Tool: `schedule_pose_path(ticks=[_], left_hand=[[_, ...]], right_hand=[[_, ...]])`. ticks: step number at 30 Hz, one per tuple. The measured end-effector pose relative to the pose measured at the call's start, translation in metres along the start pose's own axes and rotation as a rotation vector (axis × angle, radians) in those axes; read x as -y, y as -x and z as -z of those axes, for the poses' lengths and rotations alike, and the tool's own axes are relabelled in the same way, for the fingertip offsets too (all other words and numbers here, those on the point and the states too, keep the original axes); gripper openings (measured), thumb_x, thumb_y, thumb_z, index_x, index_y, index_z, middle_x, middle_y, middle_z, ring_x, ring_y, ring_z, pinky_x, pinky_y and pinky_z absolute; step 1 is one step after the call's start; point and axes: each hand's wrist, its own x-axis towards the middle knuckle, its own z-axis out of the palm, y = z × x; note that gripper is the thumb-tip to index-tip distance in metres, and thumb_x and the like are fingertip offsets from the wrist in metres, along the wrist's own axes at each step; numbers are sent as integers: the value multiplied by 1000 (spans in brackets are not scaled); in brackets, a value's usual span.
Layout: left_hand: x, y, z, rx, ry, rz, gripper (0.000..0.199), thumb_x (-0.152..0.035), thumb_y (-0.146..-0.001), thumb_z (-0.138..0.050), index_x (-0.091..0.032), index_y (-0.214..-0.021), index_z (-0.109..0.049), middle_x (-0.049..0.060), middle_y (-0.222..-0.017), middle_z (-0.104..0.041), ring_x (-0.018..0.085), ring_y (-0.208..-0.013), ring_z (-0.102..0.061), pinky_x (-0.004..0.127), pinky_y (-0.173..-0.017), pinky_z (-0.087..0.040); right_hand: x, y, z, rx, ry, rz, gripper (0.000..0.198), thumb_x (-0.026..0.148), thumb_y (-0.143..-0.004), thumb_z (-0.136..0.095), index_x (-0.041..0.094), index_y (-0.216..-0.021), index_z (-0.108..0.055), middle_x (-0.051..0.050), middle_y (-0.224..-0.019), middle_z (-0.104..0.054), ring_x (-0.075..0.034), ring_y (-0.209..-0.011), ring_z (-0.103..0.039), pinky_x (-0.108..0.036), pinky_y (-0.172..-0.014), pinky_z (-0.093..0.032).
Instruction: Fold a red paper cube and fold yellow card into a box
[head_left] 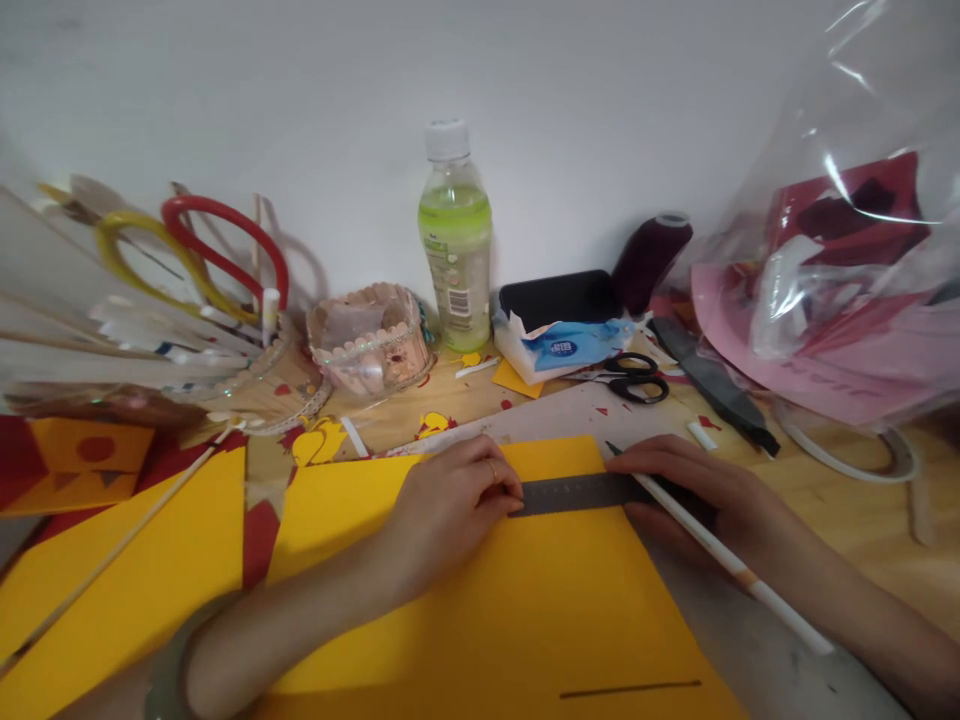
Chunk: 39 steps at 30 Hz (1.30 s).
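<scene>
A dark metal ruler (566, 495) lies flat across the upper part of a large yellow paper sheet (525, 600). My left hand (457, 505) has its fingers closed on the ruler's left end, with the forearm resting over the sheet. At the sheet's right edge, my right hand (712, 495) holds a slim white pencil (720, 550). The dark tip points up and left, just above the ruler. Fingers of this hand also touch the ruler's right end, which they partly hide. A dark straight line (630, 690) is drawn near the bottom of the sheet.
A drink bottle (454, 250), a tissue pack (566, 345), black scissors (637, 380) and a phone (559, 298) stand or lie behind the sheet. At left are a holder (277, 385) of tools and another yellow sheet (172, 560). A clear plastic bag (832, 130) and tape roll (847, 460) sit right.
</scene>
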Motion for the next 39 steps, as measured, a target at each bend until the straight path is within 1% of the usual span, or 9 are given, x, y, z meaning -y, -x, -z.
schedule_pose_path(ticks=[7,11,15,20,26,30,34,39], left_hand=[[3,0,-4,-37,64,-10,14,-9,-78,-62,-22,-76,-67,-4,-82,-63,10,-73,-59,21,-63,-41],[4,0,-6,-80,96,-33,14,-8,-78,-62,-21,-75,-66,-4,-80,-62,10,-73,-59,21,-63,-41],[4,1,-6,-63,111,-36,14,-7,-79,-62,-21,-76,-65,-4,-80,-62,10,-74,-59,21,-63,-41],[6,1,-7,-90,119,-46,14,-8,-81,-58,-21,-78,-64,-3,-82,-62,10,-74,-59,22,-65,-41],[6,1,-9,-104,164,-43,14,-8,-82,-57,-20,-77,-63,-4,-80,-60,8,-72,-57,20,-65,-40],[7,2,-10,-108,185,-44,13,-9,-81,-58,-20,-77,-62,-4,-79,-59,8,-71,-56,20,-64,-39],[8,3,-11,-106,186,-34,14,-8,-81,-58,-20,-76,-62,-4,-78,-58,8,-71,-56,20,-63,-39],[7,3,-13,-132,187,-28,15,-8,-82,-57,-21,-76,-62,-4,-79,-58,8,-72,-55,20,-64,-38]], right_hand=[[5,-4,-3,-61,21,12,18,30,-86,-54,25,-96,-67,-6,-89,-65,-17,-80,-64,-28,-67,-54],[9,-6,-3,-78,27,11,17,29,-86,-53,25,-94,-68,-6,-86,-66,-17,-78,-64,-27,-64,-54],[10,-6,-3,-96,33,15,17,27,-86,-53,25,-94,-68,-5,-84,-65,-15,-77,-64,-25,-63,-54],[10,-6,-4,-116,23,19,16,25,-85,-56,25,-96,-67,-4,-85,-64,-14,-77,-64,-22,-64,-53],[11,-5,-2,-100,42,44,15,25,-84,-58,23,-97,-66,-5,-87,-63,-13,-78,-63,-18,-65,-52],[9,-4,-2,-109,103,44,16,27,-84,-58,23,-98,-64,-5,-89,-62,-14,-81,-62,-20,-67,-52],[8,-4,-4,-132,158,71,15,26,-87,-52,24,-97,-63,-3,-86,-62,-13,-80,-61,-20,-66,-51],[7,-4,-5,-120,162,56,14,25,-87,-53,24,-97,-63,-3,-86,-62,-12,-78,-61,-20,-65,-51]])
